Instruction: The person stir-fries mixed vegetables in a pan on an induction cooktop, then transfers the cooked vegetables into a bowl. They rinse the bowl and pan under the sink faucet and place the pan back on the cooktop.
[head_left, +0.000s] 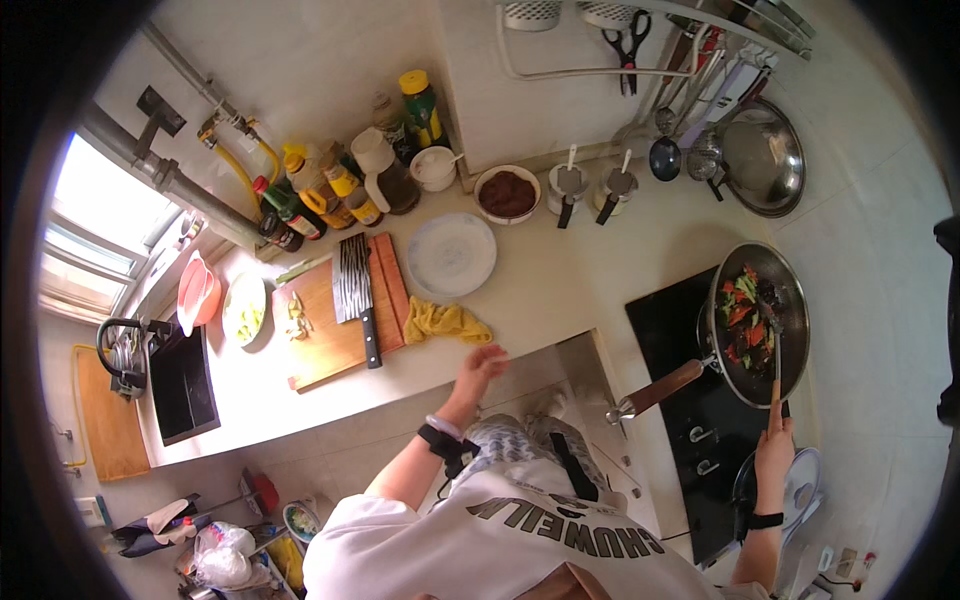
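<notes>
My right hand (774, 446) grips the wooden handle of a spatula (778, 360), whose metal end reaches into the wok. Inside the dark wok (796, 300) lie chopped vegetables (742, 315), red, green and dark pieces. The wok tilts on the black cooktop (660, 330), its brown handle (667, 386) pointing toward my body with no hand on it. My left hand (481, 367) hovers by the counter's front edge, fingers loosely bent and holding nothing. Just beyond it is a crumpled yellow cloth (446, 321).
A cleaver (356, 285) rests on a wooden cutting board (330, 352) with cut pieces. Behind stand a white plate (451, 255), a bowl of dark red paste (508, 195), seasoning jars (568, 187) and bottles (307, 187). A sink (184, 390) lies left; pot lids (802, 480) stand near my right forearm.
</notes>
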